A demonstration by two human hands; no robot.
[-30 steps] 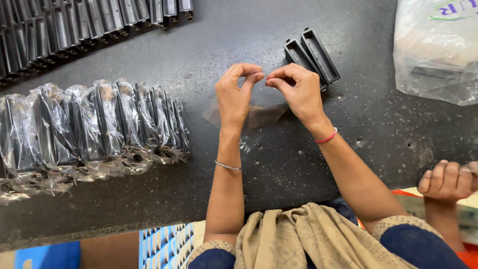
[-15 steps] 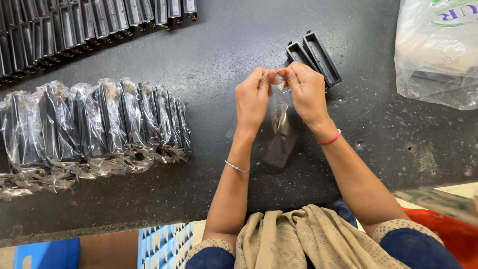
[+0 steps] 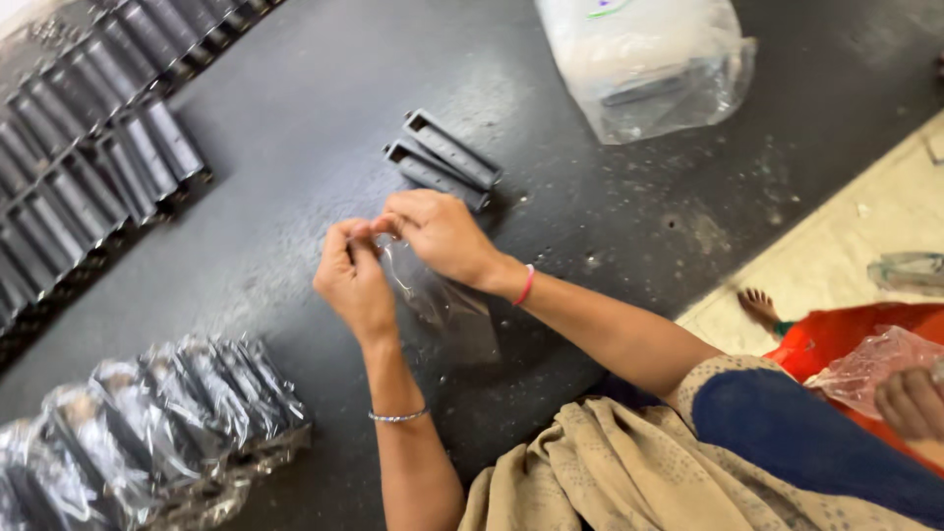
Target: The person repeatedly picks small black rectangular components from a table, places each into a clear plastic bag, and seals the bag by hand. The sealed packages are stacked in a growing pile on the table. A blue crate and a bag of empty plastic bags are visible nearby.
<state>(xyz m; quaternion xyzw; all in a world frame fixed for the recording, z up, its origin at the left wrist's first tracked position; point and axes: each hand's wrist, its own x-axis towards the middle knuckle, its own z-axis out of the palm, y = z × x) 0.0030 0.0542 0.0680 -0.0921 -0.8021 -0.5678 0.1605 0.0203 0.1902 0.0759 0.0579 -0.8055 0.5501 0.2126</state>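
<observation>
head view: left hand (image 3: 352, 280) and right hand (image 3: 438, 233) are both pinching the top edge of a small clear plastic bag (image 3: 438, 300), fingertips pressed together on the film; the bag is hanging empty between them above the dark table (image 3: 610, 197). just beyond the right hand two bare black parts (image 3: 442, 159) are lying side by side, not yet bagged. near left, a row of bagged black parts (image 3: 157, 428) is lying done. far left, rows of unbagged black parts (image 3: 88, 167) are waiting. top right, a large clear sack (image 3: 644, 59) with a label, print unread.
</observation>
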